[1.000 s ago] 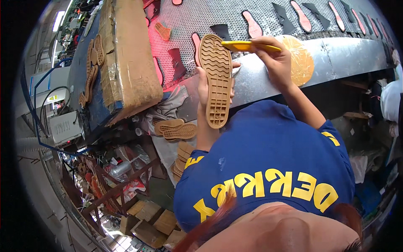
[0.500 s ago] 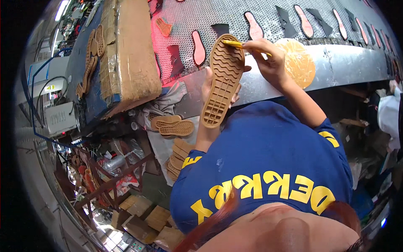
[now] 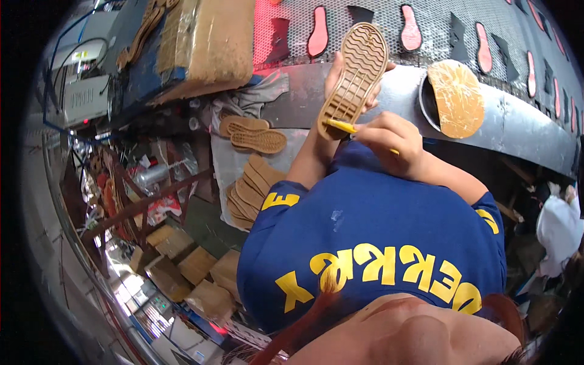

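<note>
Tan shoe sole [image 3: 356, 76], tread-up before the chest | left hand [image 3: 333, 74] gripping its edges | right hand [image 3: 392, 143] pinching yellow tool [image 3: 342, 126] at the heel end | pressing hard there could tip it loose!

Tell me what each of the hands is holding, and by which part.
Left hand: the tan shoe sole, by its side edges around the middle. Right hand: the yellow tool, by its middle, both ends showing.

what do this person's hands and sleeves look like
The left hand and right hand show no gloves. The left sleeve and right sleeve are short and navy blue, each with yellow printing near its hem.
</note>
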Motion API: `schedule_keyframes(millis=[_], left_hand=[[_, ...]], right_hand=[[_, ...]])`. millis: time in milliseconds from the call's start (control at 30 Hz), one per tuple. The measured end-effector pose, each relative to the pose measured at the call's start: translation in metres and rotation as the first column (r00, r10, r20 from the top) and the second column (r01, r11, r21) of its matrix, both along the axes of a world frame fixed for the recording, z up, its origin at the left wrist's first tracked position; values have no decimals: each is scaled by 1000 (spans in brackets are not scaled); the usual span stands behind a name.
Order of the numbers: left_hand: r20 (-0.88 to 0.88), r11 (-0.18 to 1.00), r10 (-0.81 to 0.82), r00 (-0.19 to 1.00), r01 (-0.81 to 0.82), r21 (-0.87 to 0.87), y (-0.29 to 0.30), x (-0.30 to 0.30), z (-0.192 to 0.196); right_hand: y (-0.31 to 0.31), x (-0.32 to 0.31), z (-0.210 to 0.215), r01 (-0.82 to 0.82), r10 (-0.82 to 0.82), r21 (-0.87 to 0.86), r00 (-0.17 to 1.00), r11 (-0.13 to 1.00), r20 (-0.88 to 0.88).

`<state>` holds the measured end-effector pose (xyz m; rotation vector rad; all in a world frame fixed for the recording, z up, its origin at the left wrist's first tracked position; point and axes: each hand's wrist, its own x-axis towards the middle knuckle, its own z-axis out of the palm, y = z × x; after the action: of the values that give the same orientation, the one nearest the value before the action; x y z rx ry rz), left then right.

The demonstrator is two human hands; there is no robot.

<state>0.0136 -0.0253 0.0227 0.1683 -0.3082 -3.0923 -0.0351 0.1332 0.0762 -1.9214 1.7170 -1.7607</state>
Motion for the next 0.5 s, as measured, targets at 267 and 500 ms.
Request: schedule_keyframes(millis=[267, 500], left_hand=[[-15, 994, 111, 994, -110, 23, -2, 4, -21], [-108, 991, 119, 987, -125, -43, -7, 4, -33]], right_hand=[[-10, -12, -11, 43, -72, 166, 982, 985, 174], [-25, -28, -24, -180, -35, 230, 710, 956, 704]])
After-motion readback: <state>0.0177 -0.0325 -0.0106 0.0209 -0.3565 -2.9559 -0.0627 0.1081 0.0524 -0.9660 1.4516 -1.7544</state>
